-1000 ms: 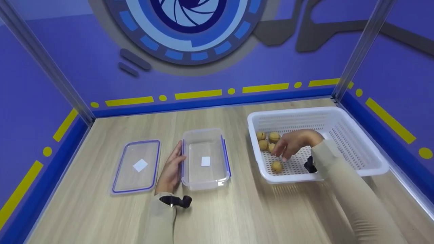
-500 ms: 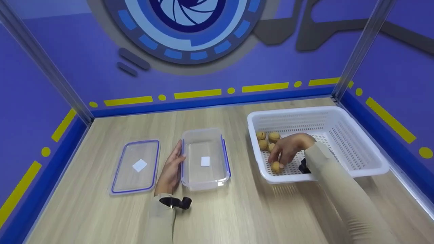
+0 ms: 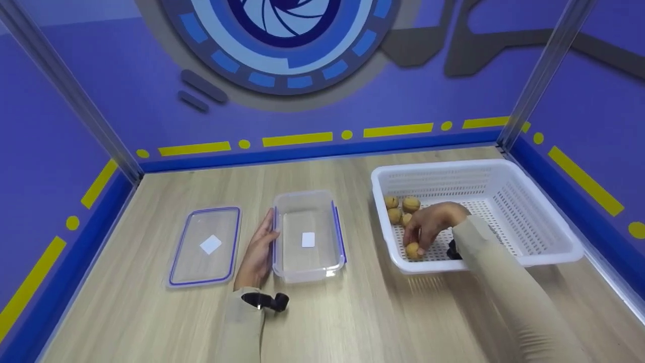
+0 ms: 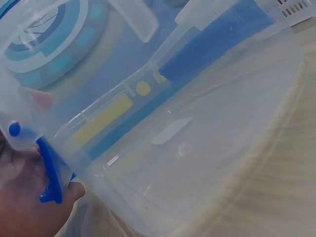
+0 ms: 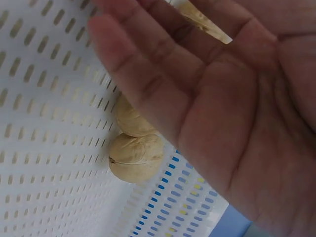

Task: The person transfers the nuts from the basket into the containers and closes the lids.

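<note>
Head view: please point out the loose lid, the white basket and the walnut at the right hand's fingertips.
Loose lid [image 3: 191, 247], head view: clear panel, left of its middle.
White basket [image 3: 438, 167], head view: back rim.
Walnut [image 3: 413, 251], head view: middle of its visible surface.

head: high, forward-down | wrists, close: left through container [image 3: 302, 276], right into basket [image 3: 438, 165] | head shares both
</note>
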The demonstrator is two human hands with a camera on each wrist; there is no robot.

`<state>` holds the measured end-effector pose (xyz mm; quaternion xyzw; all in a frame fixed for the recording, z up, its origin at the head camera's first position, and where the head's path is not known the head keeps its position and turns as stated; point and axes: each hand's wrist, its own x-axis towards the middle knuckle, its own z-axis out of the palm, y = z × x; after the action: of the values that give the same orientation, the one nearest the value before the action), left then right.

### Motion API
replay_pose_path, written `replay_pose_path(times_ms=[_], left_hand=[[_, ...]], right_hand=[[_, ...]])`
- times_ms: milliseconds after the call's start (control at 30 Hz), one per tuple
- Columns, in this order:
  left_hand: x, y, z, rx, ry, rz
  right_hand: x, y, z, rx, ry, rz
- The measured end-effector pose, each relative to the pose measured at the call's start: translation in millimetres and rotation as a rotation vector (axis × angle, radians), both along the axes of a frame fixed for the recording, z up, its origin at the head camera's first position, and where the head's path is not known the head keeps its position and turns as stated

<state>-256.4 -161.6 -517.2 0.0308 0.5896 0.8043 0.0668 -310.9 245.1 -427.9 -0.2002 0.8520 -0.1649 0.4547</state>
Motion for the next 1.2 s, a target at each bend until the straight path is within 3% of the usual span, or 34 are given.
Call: replay_pose_path(times_ms=[333, 733, 1200], left_hand=[[2.3, 0.9, -0.9, 0.014, -0.012, -0.003], [-1.1, 4.3, 4.6, 0.019, -0.001, 0.006], [-0.9, 0.1, 0.4, 0.030, -0.016, 0.024]], right_hand=[[2.6, 0.7, -6.2, 0.004, 0.027, 0.001], [1.6, 5.8, 0.9, -0.004, 0.104, 0.048], [-4.2, 4.8, -2.7, -0.122, 0.028, 0.034]])
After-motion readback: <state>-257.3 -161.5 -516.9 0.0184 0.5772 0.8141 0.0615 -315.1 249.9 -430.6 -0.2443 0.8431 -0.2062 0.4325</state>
